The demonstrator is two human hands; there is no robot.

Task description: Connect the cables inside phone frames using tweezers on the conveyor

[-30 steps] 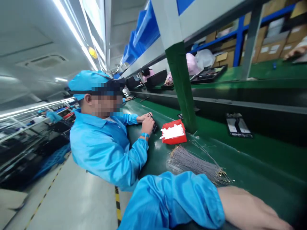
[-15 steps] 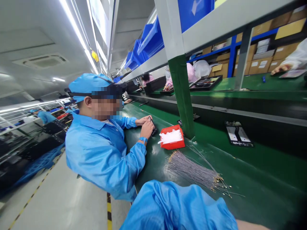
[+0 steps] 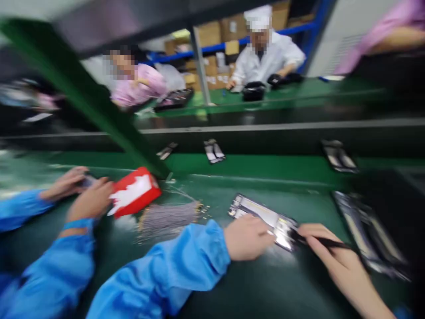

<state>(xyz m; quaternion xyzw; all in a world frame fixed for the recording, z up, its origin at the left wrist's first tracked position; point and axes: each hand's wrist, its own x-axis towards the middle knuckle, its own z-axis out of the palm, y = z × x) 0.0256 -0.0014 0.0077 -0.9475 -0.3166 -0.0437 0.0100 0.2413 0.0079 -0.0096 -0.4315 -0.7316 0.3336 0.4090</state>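
Note:
An opened phone body (image 3: 262, 212) with a silvery plate and a dark frame lies at an angle on the green bench. My left hand (image 3: 247, 237) rests at its near edge, fingers curled against it. From the right, my right hand (image 3: 338, 257) grips slim black tweezers (image 3: 327, 242), their tip at the phone's right end; blur hides the exact contact. Left of my left hand lies a bundle of thin grey cables (image 3: 169, 217) with gold-coloured ends.
A co-worker's hands (image 3: 89, 199) hold a small device beside a red bin (image 3: 151, 190) of white strips. More phone bodies (image 3: 368, 235) lie at right, others (image 3: 214, 151) along the back strip. A green post (image 3: 99, 115) slants at left. People sit opposite.
My view has swung right and down, away from the co-worker beside me. Both my hands and the phone body under them now show; before, only my sleeve and part of a forearm did.

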